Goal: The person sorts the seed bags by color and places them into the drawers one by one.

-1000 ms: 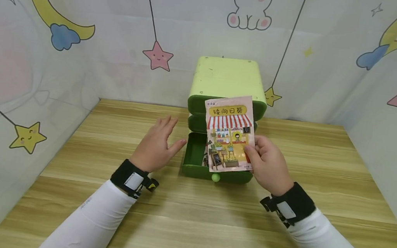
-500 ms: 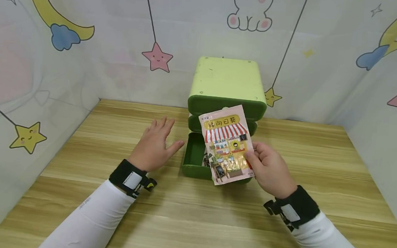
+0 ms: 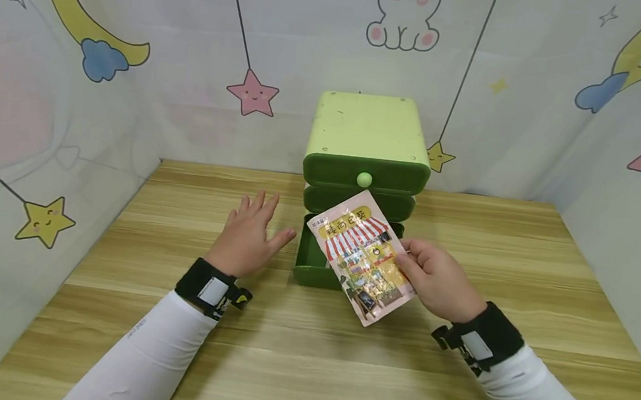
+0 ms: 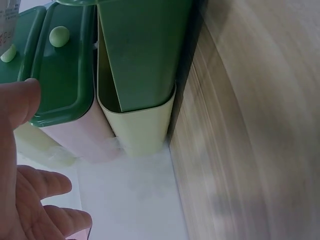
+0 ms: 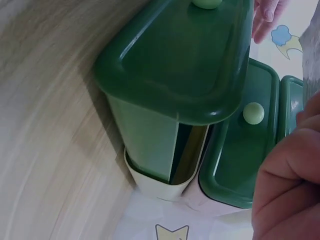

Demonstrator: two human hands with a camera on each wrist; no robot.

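A pink seed packet (image 3: 362,257) with a striped awning picture and Chinese lettering is pinched at its right edge by my right hand (image 3: 438,278). It tilts to the left above the pulled-out bottom drawer (image 3: 309,276) and covers much of it. The green drawer cabinet (image 3: 368,128) stands at the back of the table, its two upper drawers pushed in. My left hand (image 3: 247,235) is beside the cabinet's left side, fingers spread, holding nothing. In the left wrist view the bottom drawer (image 4: 145,55) sticks out of its housing.
The wooden table (image 3: 285,360) runs up to a pale wall cloth (image 3: 202,121) printed with stars and moons. A round knob (image 3: 364,179) projects from the top drawer. Each wrist wears a black strap with a small camera.
My right hand has drawn the packet down and toward me, tilting it further left. The top drawer's knob has come into view. My left hand has shifted slightly left.
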